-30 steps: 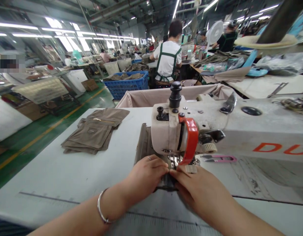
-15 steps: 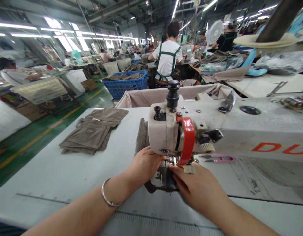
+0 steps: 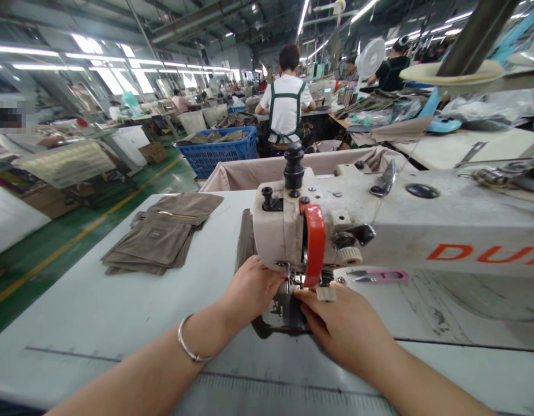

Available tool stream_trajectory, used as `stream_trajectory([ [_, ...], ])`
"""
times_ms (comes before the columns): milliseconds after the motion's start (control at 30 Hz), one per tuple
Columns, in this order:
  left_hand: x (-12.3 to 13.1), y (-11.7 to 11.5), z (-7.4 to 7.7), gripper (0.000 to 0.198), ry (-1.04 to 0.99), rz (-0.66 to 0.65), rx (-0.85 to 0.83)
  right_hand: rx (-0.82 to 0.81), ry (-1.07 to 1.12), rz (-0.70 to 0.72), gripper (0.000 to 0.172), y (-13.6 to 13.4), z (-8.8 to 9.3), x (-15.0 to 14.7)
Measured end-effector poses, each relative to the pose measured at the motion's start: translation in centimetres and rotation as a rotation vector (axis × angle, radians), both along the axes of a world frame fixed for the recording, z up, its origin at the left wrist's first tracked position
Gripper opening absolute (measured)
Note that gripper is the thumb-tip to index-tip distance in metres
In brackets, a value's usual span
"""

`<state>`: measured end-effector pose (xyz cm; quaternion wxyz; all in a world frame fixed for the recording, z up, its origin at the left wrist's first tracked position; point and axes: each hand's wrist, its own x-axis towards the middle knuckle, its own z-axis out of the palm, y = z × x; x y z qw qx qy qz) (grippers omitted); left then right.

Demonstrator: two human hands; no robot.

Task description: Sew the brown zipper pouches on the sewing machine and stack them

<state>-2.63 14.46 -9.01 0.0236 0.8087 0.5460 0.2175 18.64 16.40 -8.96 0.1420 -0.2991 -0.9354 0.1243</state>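
A white sewing machine with a red thread-lever guard stands in front of me. My left hand, with a silver bangle on its wrist, is left of the presser foot, fingers drawn together at the near end of a brown fabric piece that runs back beside the machine head. On the other side of the needle, my right hand has its thumb and fingers closed close to the foot. What those fingers grip is hidden. Below the needle juts the machine's dark-edged bed.
Stacked brown fabric pieces, the top one zippered, lie left on the white table. Pink-handled thread snips rest beneath the machine arm. Beyond are a pink cloth-lined bin, a blue crate and a seated co-worker.
The view has shifted slightly, so the machine appears a little further left. Both hands keep nearly the same place by the needle.
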Motion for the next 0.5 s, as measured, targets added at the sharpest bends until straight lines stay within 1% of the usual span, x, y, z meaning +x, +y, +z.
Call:
stream_trajectory([
  [100, 0.6, -1.2, 1.5, 0.019, 0.022, 0.04, -0.038, -0.032, 0.019, 0.01, 0.025, 0.1, 0.1, 0.1],
  [200, 1.6, -3.5, 3.4, 0.024, 0.022, 0.085, -0.212, -0.068, 0.058, 0.041, 0.025, 0.2, 0.0, 0.5],
  [267, 2.2, -5.2, 4.3, 0.031, 0.014, 0.048, -0.327, -0.081, 0.061, 0.071, 0.026, 0.4, -0.1, 0.9],
  [300, 2.4, -5.9, 4.6, 0.038, 0.017, 0.023, -0.352, -0.085, 0.054, 0.086, 0.026, 0.4, -0.1, 1.1],
  [333, 2.6, -6.6, 4.7, 0.047, 0.029, 0.002, -0.354, -0.09, 0.045, 0.098, 0.026, 0.5, -0.1, 1.3],
  [400, 2.9, -7.7, 4.4, 0.065, 0.071, -0.032, -0.31, -0.099, 0.045, 0.116, 0.027, 0.5, 0.1, 1.7],
  [433, 2.9, -8.1, 4.1, 0.068, 0.095, -0.048, -0.27, -0.105, 0.049, 0.127, 0.027, 0.5, 0.2, 1.8],
  [500, 3.0, -8.8, 3.2, 0.061, 0.132, -0.085, -0.182, -0.113, 0.058, 0.141, 0.027, 0.4, 0.5, 1.9],
])
